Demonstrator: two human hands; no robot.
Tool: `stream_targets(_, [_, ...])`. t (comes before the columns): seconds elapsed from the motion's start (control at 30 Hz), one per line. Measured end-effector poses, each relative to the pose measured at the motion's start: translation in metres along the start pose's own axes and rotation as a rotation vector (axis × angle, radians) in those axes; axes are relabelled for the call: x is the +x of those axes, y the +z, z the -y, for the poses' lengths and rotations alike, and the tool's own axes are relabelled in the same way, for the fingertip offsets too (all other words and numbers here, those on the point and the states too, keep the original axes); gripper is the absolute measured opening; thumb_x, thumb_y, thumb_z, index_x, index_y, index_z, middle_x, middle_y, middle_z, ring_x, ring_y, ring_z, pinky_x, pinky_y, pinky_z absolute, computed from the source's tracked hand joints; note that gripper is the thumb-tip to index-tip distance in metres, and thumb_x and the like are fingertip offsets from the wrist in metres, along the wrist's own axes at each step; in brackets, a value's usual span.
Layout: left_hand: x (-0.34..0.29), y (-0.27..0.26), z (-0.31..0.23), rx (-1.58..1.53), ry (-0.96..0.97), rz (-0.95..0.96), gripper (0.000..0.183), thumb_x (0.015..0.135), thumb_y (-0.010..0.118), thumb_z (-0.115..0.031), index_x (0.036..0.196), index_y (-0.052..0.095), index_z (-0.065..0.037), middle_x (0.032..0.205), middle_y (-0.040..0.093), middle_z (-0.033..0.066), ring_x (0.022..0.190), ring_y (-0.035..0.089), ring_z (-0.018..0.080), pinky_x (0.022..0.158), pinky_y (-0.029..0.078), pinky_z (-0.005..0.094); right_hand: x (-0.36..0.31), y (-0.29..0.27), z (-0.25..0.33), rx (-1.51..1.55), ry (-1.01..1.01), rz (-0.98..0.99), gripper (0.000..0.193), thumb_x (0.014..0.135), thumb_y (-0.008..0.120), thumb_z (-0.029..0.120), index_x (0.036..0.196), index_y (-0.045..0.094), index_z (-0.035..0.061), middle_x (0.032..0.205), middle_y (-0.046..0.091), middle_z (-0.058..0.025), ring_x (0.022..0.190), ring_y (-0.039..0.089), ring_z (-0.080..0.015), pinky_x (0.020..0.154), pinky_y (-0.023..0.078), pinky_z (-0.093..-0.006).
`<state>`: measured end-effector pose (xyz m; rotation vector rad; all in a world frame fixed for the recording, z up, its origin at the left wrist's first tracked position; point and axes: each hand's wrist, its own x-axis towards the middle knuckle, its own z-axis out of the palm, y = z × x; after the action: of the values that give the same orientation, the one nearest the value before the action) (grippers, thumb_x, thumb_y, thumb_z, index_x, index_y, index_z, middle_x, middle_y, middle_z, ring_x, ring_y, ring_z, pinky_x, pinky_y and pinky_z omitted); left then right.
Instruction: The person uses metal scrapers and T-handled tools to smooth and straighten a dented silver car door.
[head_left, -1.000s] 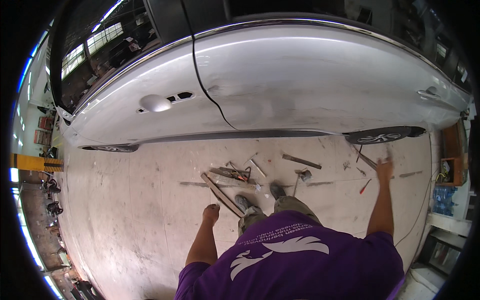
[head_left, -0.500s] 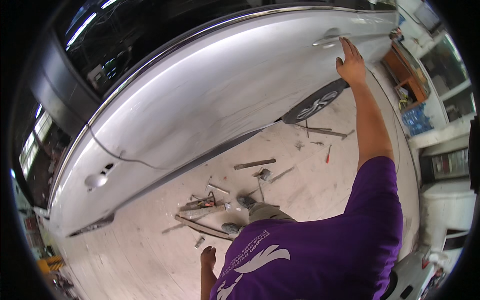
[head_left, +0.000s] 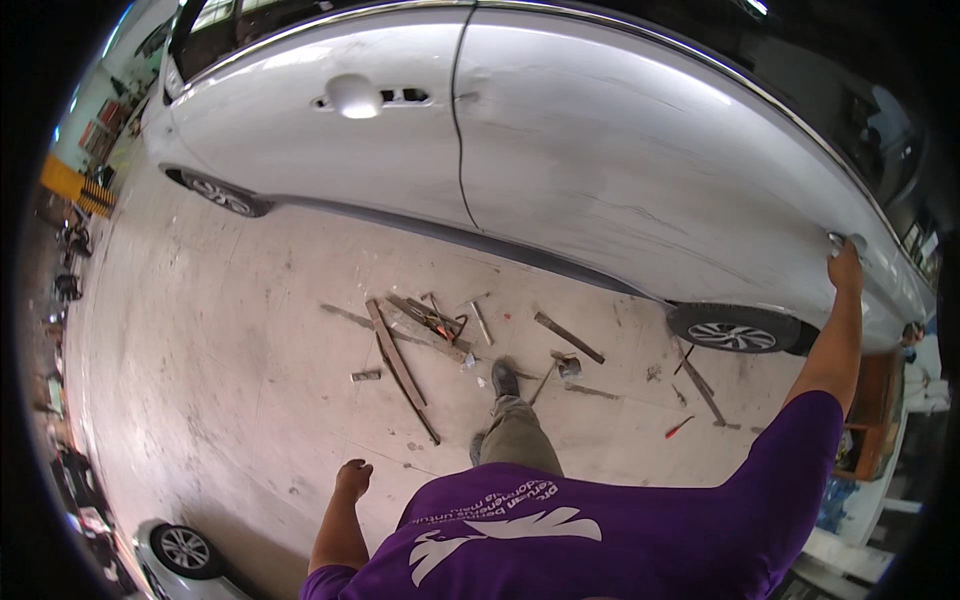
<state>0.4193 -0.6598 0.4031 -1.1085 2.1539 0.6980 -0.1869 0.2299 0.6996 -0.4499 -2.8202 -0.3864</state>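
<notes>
A silver car (head_left: 600,120) with dents and dark scuffs on its rear door stands in front of me. My right hand (head_left: 846,266) is stretched out to the far right, its fingers closed round the rear door handle (head_left: 836,240). The rear wheel (head_left: 738,335) sits below and left of that hand. The front door handle (head_left: 354,97) has dark openings beside it. My left hand (head_left: 354,476) hangs low at my left side over the floor. Its fingers are curled, with nothing visible in them.
Metal bars (head_left: 397,355), a hammer (head_left: 482,320), a red-handled tool (head_left: 678,428) and other hand tools lie on the pale floor between my feet and the car. A wooden cabinet (head_left: 873,405) stands at right. Another car's wheel (head_left: 185,549) shows at lower left.
My right hand has gone from open fingers near the rear door handle to a grip on it. The view has turned, bringing in both doors and the front wheel.
</notes>
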Motion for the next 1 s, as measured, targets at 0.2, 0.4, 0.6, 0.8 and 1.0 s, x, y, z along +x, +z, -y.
stream_targets(0.2, [-0.034,0.068,0.048,0.044,-0.191,0.231,0.054,0.085,0.061,-0.042,0.124,0.065,-0.005,0.121,0.066,0.0199,0.116,0.061,0.0332,0.102,0.048,0.0387,-0.011,-0.036,0.033,-0.045,0.073,0.119,0.065,0.091,0.060,0.042,0.142,0.044,0.0047,0.138,0.052,-0.0248,0.126,0.051,-0.0425,0.104,0.041,-0.0498])
stream_targets(0.4, [0.011,0.090,0.077,0.317,0.062,0.307,0.052,0.088,0.056,-0.043,0.125,0.065,-0.008,0.127,0.064,0.0159,0.119,0.060,0.0306,0.104,0.046,0.0385,0.009,-0.038,0.009,-0.023,-0.034,0.216,0.072,0.090,0.055,0.058,0.138,0.051,0.0046,0.134,0.055,-0.0258,0.125,0.051,-0.0443,0.103,0.042,-0.0492])
stream_targets(0.6, [0.028,0.014,-0.057,-0.118,0.108,0.004,0.051,0.089,0.060,-0.036,0.126,0.061,-0.001,0.120,0.066,0.0236,0.114,0.063,0.0334,0.098,0.049,0.0381,-0.005,-0.038,0.007,0.027,-0.122,0.097,0.074,0.090,0.055,0.061,0.131,0.055,-0.0009,0.127,0.059,-0.0269,0.119,0.054,-0.0457,0.099,0.043,-0.0500])
stream_targets(0.8, [0.012,0.005,-0.057,-0.214,0.147,-0.111,0.049,0.087,0.061,-0.037,0.123,0.064,-0.003,0.115,0.068,0.0211,0.112,0.063,0.0336,0.097,0.049,0.0398,-0.065,-0.016,-0.018,-0.038,-0.165,-0.126,0.068,0.092,0.054,0.060,0.123,0.060,-0.0007,0.121,0.062,-0.0239,0.113,0.058,-0.0437,0.097,0.045,-0.0501])
stream_targets(1.0, [-0.006,0.073,0.006,0.054,0.294,-0.067,0.050,0.088,0.058,-0.037,0.124,0.064,-0.004,0.119,0.066,0.0211,0.116,0.061,0.0346,0.100,0.048,0.0410,-0.225,-0.074,0.002,-0.072,-0.025,-0.304,0.065,0.092,0.053,0.059,0.122,0.063,0.0019,0.122,0.063,-0.0223,0.114,0.058,-0.0395,0.097,0.047,-0.0486])
